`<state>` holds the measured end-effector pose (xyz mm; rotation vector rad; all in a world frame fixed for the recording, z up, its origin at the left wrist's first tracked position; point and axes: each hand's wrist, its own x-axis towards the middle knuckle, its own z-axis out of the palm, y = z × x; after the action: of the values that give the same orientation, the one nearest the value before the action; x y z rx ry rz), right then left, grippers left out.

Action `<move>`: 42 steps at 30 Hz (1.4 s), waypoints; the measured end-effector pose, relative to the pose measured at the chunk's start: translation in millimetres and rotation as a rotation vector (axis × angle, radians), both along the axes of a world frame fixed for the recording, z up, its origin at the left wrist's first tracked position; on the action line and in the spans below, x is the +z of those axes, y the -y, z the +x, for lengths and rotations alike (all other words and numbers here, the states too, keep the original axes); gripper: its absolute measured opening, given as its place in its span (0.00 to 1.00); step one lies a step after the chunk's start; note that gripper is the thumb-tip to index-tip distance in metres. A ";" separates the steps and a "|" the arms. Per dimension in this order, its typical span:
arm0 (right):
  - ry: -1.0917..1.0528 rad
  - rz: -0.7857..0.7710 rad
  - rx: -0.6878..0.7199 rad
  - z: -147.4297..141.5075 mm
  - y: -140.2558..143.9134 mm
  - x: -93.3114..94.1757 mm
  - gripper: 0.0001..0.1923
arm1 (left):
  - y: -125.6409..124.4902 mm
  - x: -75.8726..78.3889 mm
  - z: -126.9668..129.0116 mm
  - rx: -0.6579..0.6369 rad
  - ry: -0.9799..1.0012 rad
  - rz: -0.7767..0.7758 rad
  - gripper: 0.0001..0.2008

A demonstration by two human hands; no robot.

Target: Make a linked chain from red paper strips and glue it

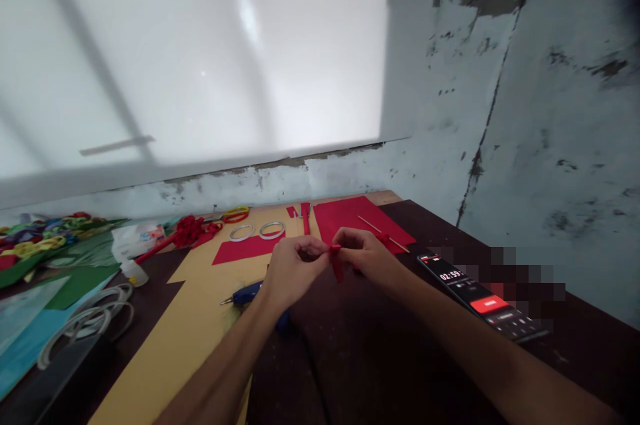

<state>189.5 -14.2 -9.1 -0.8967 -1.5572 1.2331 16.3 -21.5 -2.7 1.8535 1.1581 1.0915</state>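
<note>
In front of me, above the dark table, my left hand [295, 268] and my right hand [367, 257] meet at the fingertips. Both pinch a narrow red strip [339, 270], whose end hangs down between them; whether it is ribbon or paper I cannot tell. Under my left wrist lies a blue glue gun [247, 293], its nozzle pointing left. Beyond my right hand, a thin wooden stick [373, 225] rests across a red sheet [340, 215]. A small red piece [383, 238] is beside the stick, partly hidden by that hand.
Yellow paper [160, 345] covers the table's left-centre, with tape rings [271, 231], scissors [236, 215] and a red ribbon flower [187, 231] at the back. A small bottle [134, 272] and coiled cable [80, 325] lie left. A phone [475, 298] lies right. Walls rise behind.
</note>
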 end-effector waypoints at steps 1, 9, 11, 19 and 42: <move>-0.001 0.007 -0.003 0.0 -0.6 -0.7 0.03 | -0.3 -0.2 0.3 -0.003 0.007 -0.013 0.06; 0.010 0.019 -0.004 0.4 -4.4 -5.5 0.04 | -0.9 0.7 0.0 0.009 0.028 -0.029 0.05; 0.015 0.054 -0.040 0.0 -4.1 -6.0 0.04 | -1.2 0.4 -0.4 0.009 0.024 -0.028 0.05; 0.010 0.122 -0.046 -1.3 -5.6 -10.2 0.03 | -2.0 -0.8 -0.6 -0.024 0.025 -0.041 0.03; 0.038 0.100 -0.034 1.2 -4.9 -6.7 0.03 | 3.1 4.0 1.8 0.034 -0.070 0.004 0.04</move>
<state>190.8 -9.3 -15.7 -0.8830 -1.6122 1.1100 18.0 -24.5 1.4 1.8946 1.2331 1.0555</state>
